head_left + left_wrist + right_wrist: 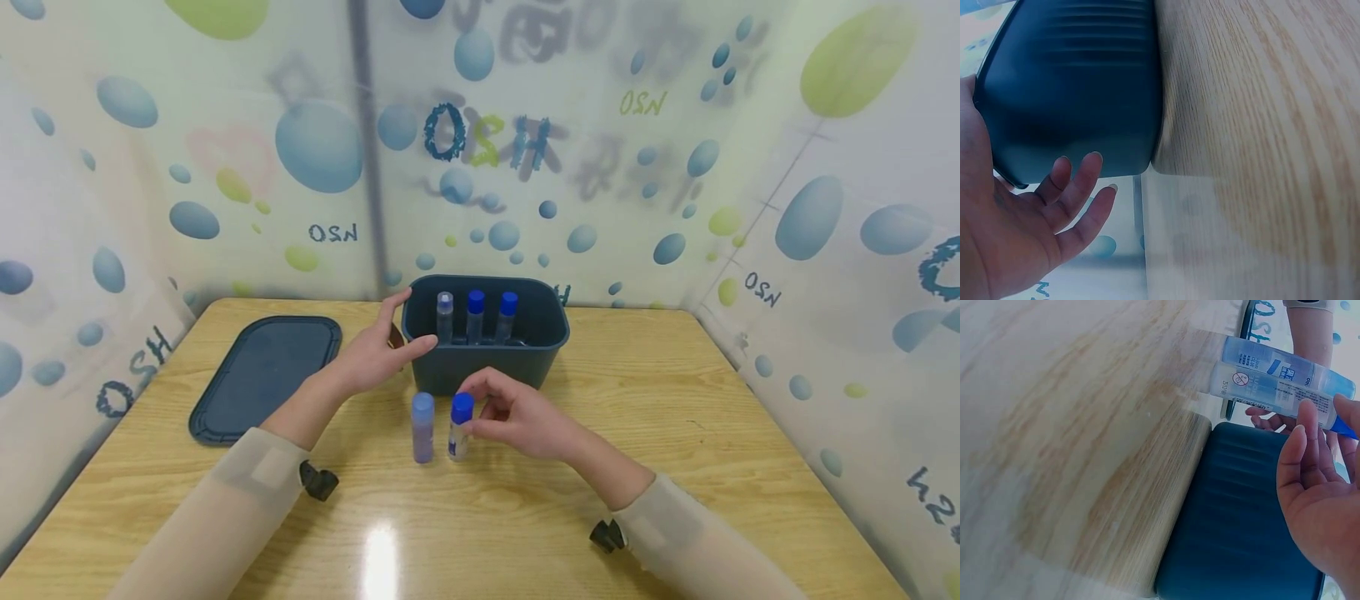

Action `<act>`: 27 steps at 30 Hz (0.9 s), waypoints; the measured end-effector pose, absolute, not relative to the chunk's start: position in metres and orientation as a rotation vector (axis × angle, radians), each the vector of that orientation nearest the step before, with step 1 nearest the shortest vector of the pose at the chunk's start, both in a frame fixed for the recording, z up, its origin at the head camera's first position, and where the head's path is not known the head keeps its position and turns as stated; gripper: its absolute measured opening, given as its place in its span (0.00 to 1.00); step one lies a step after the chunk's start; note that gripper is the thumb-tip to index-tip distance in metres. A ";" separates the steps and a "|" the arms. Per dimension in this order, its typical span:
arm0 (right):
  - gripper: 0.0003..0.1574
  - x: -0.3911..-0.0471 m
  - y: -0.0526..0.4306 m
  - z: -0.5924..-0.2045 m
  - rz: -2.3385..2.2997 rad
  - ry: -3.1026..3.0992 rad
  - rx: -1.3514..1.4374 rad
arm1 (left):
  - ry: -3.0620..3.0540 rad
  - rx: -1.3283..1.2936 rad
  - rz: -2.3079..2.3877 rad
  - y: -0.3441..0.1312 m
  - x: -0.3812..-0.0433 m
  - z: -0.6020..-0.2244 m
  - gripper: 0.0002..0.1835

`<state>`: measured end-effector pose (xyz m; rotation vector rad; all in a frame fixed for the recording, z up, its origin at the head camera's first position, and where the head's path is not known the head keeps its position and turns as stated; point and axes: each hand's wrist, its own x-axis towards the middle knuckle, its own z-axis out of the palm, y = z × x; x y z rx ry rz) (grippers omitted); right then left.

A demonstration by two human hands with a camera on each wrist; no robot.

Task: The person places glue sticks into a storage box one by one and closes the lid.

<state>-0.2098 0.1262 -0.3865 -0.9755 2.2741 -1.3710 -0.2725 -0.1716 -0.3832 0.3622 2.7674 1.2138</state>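
Note:
A dark blue bin (487,360) holds three upright bottles: a pale-capped bottle (445,321), a blue-capped bottle (476,321) and another blue-capped bottle (507,321). My left hand (375,357) touches the bin's left end, thumb and index finger at the rim. Its other fingers (1085,187) hang loosely beside the wall in the left wrist view. In front of the bin, my right hand (525,417) pinches a blue-capped liquid glue bottle (457,442) near its cap. That bottle stands upright on the table. A pale-capped glue bottle (423,433) stands just left of it.
A dark blue lid (262,379) lies flat on the wooden table (675,417), left of the bin. A patterned curtain (637,208) hangs behind the table and at both sides.

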 end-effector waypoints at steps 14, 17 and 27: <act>0.24 -0.201 0.144 -0.367 -1.468 2.334 -1.038 | 2.769 0.357 1.207 -0.171 -0.272 -0.383 0.59; 0.24 -0.200 0.149 -0.358 -1.477 2.355 -1.030 | 2.768 0.361 1.207 -0.171 -0.272 -0.383 0.59; 0.22 -0.200 0.163 -0.324 -1.579 2.421 -1.193 | 2.760 0.380 1.218 -0.172 -0.274 -0.385 0.58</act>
